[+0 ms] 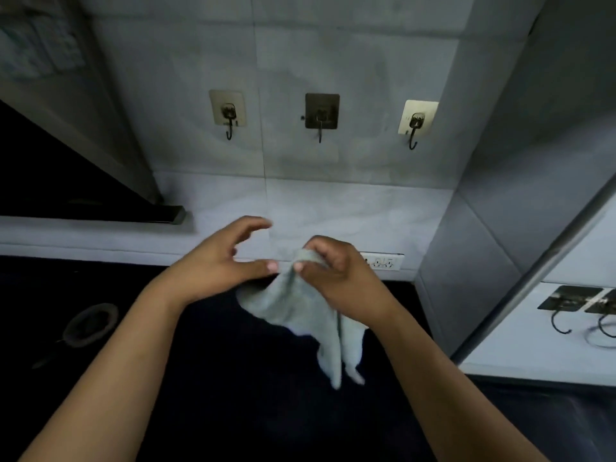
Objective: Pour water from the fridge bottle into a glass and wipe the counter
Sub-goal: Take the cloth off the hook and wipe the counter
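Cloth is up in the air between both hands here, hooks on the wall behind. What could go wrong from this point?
1. Only the right hand pinches the cloth, by one bunched corner; the left hand is open beside it, so the cloth could slip onto the dark counter.
2. If it is meant for a wall hook, the hooks look small, so it might slide off.

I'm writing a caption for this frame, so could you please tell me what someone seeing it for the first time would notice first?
The eye goes first to the pale grey-green cloth dangling at centre over the dark counter, pinched at its top by the right hand, with the left hand open beside it. Next come the three adhesive hooks in a row on the grey tiled wall above, all bare.
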